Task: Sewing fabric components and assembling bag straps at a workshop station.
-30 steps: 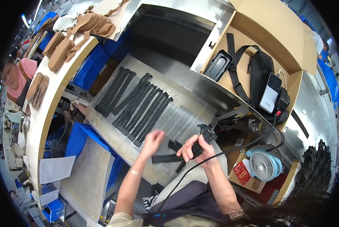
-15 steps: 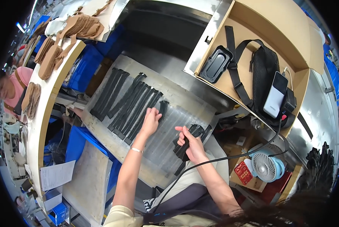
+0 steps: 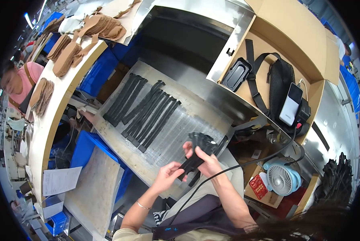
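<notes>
Several long black fabric strips (image 3: 148,114) lie side by side, slightly fanned, on a worn pale board (image 3: 204,102). My right hand (image 3: 207,162) is closed around a thick bundle of similar black strips (image 3: 202,140), held over the board's near right edge. My left hand (image 3: 168,176) pinches the lower end of a black strip at that bundle, thumb against fingers. Both hands are close together in front of my lap. How many strips the bundle has cannot be made out.
An open cardboard box (image 3: 264,52) at the right holds a black bag and a power bank (image 3: 291,103). A black cable (image 3: 244,164) crosses above my right forearm. A small blue fan (image 3: 283,178) stands below. Brown cut pieces (image 3: 101,27) lie on the left table, beside another person (image 3: 21,82).
My left hand has come back from the right end of the row to the bundle. The strip by that hand is gone from the board. The view has shifted slightly.
</notes>
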{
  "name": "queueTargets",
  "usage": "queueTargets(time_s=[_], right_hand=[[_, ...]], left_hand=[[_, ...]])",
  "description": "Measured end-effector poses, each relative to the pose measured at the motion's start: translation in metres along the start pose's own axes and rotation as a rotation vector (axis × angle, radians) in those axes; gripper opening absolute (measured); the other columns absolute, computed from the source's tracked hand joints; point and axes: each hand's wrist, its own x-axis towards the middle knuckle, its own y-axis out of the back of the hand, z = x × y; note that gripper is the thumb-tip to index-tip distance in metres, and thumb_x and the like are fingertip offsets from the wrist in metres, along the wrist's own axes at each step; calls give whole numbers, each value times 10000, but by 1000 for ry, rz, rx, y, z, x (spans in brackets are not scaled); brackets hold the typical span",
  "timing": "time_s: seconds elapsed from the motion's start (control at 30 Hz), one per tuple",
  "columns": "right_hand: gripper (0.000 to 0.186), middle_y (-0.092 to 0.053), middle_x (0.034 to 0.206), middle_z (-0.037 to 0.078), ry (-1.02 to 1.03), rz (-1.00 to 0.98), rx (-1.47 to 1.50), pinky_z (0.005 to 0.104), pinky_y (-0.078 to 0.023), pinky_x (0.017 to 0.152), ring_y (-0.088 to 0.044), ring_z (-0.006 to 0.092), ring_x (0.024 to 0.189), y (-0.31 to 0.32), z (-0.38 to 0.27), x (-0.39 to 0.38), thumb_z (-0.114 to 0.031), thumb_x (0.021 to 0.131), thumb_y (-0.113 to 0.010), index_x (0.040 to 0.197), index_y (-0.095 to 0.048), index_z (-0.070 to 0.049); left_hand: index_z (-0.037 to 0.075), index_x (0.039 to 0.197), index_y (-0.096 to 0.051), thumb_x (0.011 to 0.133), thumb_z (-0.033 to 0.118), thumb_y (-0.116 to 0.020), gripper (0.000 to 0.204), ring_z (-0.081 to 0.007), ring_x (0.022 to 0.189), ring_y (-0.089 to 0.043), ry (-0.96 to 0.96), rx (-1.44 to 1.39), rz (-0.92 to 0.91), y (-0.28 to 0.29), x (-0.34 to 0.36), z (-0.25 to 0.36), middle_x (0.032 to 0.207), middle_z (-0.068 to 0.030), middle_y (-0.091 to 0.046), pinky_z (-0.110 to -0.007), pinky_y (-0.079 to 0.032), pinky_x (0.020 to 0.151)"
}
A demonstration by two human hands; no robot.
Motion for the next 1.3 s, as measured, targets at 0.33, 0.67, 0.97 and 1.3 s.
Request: queueTargets(time_s=[0.33,0.67,0.97,1.3], right_hand=[[357,-421,754,0,13,-236,148,273,-366,636,-407,114,663,14,-2,2,-157,866,-567,1154,-533,51],[319,-386,683,-22,-45,169,198,219,-337,562,-370,69,610,32,2,30,-193,896,-554,1081,-534,67],[307,-460,664,-39,-282,71,140,208,-349,485,-409,53,550,2,46,31,-324,832,-649,944,-568,-50],[254,-633,896,159,-241,-144,-77,378,-511,800,-643,265,821,-1,13,4,-200,883,-559,967,-593,38]], left_hand=[[3,903,-580,831,141,-596,157,-340,860,-531,-467,1086,801,97,190,-29,888,-181,-565,-398,-414,816],[10,828,-448,849,58,-560,125,-260,688,-589,-166,815,307,111,181,-3,735,-122,-571,-316,-481,608],[-1,1086,-461,892,9,-503,199,-149,699,-619,-196,-51,234,15,30,11,816,-79,-621,-254,-505,638],[10,1173,-506,766,-16,-602,420,-265,1152,-454,-336,613,388,47,22,-3,1216,-146,-494,-342,-351,963]])
